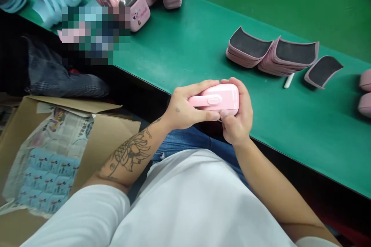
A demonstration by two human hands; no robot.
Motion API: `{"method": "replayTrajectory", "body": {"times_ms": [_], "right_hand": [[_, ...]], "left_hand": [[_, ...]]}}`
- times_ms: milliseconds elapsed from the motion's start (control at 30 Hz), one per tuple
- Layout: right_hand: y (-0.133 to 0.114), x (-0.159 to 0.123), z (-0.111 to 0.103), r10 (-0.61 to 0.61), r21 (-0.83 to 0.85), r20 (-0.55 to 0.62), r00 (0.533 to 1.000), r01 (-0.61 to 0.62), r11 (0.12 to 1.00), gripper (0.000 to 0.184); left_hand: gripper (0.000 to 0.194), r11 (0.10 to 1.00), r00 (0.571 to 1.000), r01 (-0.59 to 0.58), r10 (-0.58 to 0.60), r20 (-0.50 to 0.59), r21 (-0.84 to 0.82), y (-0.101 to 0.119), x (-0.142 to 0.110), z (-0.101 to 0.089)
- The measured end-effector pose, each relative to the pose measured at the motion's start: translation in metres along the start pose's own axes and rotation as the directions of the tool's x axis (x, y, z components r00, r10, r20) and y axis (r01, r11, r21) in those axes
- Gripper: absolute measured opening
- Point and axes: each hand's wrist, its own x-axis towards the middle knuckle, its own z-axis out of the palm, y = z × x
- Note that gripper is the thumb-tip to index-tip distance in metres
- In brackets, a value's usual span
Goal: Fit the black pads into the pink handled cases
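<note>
A glossy pink plastic case (227,98) with a narrow handle-like strip and an oval button is between my hands, just over the table's front edge. My left hand (189,104) grips its left end, thumb along the near side and fingers along the far side. Around the right end wraps my right hand (240,117), its thumb pressed on the near lower edge. The underside of the case is hidden. Beyond it on the green table (185,54) lie stacks of curved pinkish panels with dark faces (295,52), a single such panel (324,70) and a small white stick (288,81).
Pink cases with dark windows (139,9) and light blue plastic parts (58,0) crowd the table's far left. Pink parts (365,104) stand at the right edge. At lower left, an open cardboard box (113,131) holds blue printed items (46,181). Another person's jeans-clad leg (58,73) is behind it.
</note>
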Motion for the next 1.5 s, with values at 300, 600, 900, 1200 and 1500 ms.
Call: {"method": "replayTrajectory", "body": {"times_ms": [300, 600, 900, 1200, 1500], "right_hand": [[0.0, 0.015, -0.031, 0.071, 0.146, 0.195, 0.978, -0.101, 0.984, 0.076], [-0.024, 0.038, -0.073, 0.07, -0.116, 0.405, 0.912, -0.024, 0.993, 0.084], [-0.021, 0.045, -0.079, 0.147, -0.008, 0.409, 0.901, -0.157, 0.988, 0.078], [-0.02, 0.042, -0.07, 0.139, -0.013, 0.387, 0.911, -0.145, 0.989, 0.078], [-0.013, 0.034, -0.052, 0.042, 0.008, 0.21, 0.977, -0.045, 0.999, 0.066]], "left_hand": [[0.077, 0.991, 0.987, 0.002, -0.023, 0.161, 0.132, 0.013, 0.021, -0.013], [0.085, 0.98, 0.981, -0.012, -0.028, 0.193, 0.2, 0.02, 0.021, -0.008], [0.075, 0.985, 0.989, -0.035, 0.009, 0.151, 0.169, 0.017, 0.026, -0.002], [0.073, 0.985, 0.983, 0.024, -0.055, 0.173, 0.172, 0.025, 0.031, -0.006], [0.076, 0.98, 0.991, -0.064, 0.041, 0.124, 0.19, 0.012, 0.027, 0.003]]}}
